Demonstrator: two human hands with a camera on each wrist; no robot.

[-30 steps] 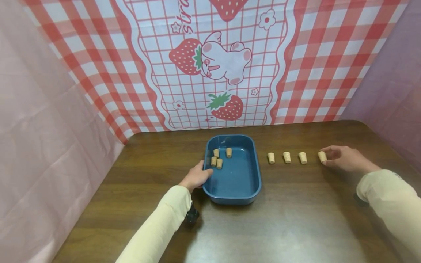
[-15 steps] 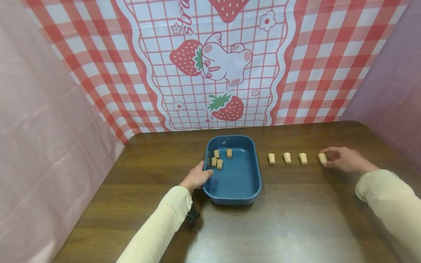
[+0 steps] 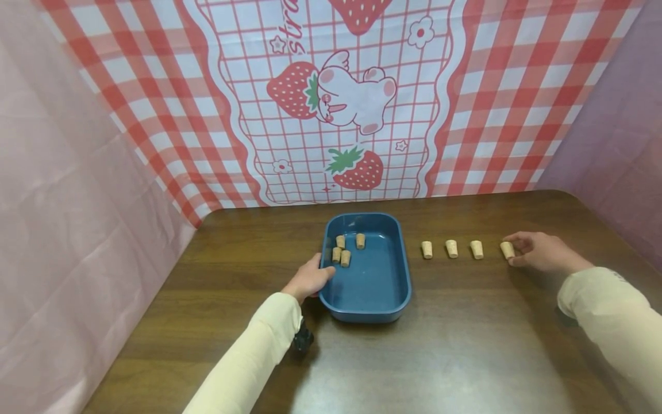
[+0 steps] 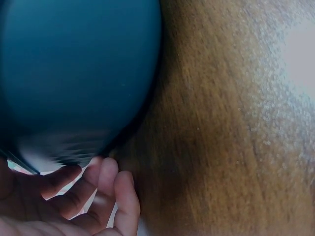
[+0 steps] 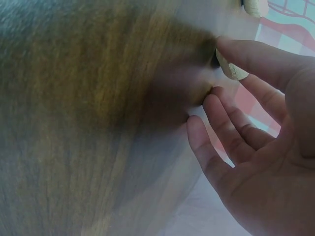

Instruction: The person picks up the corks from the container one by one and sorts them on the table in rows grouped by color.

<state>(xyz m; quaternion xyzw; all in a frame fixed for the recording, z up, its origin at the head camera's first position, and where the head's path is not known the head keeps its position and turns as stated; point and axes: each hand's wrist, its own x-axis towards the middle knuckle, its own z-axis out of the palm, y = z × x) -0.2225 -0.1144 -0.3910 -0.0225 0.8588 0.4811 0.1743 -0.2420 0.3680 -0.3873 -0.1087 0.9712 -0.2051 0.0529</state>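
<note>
A pale, tapered cork [image 3: 507, 249] lies at the 3 o'clock end of a row on the tabletop [image 3: 445, 356]. The right hand [image 3: 545, 252] comes to it from 3 o'clock and pinches it between thumb and forefinger; in the right wrist view, the other fingers spread loosely, apart from it. Toward 9 o'clock from the pinched cork, three loose corks [image 3: 451, 248] continue the row, spaced apart, with the farthest just beside a blue tray [image 3: 374, 293].

The tray is a deep rectangle with rounded corners. Inside it, between its centre and its 10 to 11 o'clock side, four more corks [image 3: 345, 258] are grouped, three of them close together and one a little apart toward 12 o'clock. At the tray's 9 o'clock edge, the left hand [image 3: 308, 279] holds the wall, thumb over the rim and fingers along the outside.

Both arms wear cream sleeves [image 3: 253, 351], and a black device [image 3: 302, 338] shows beneath the left wrist. At 12 o'clock, a red-and-white checked cloth [image 3: 178, 121] printed with strawberries hangs behind the tabletop. Pink fabric [image 3: 77, 190] hangs at 10 o'clock, mauve fabric [image 3: 615, 155] at 2 o'clock.
</note>
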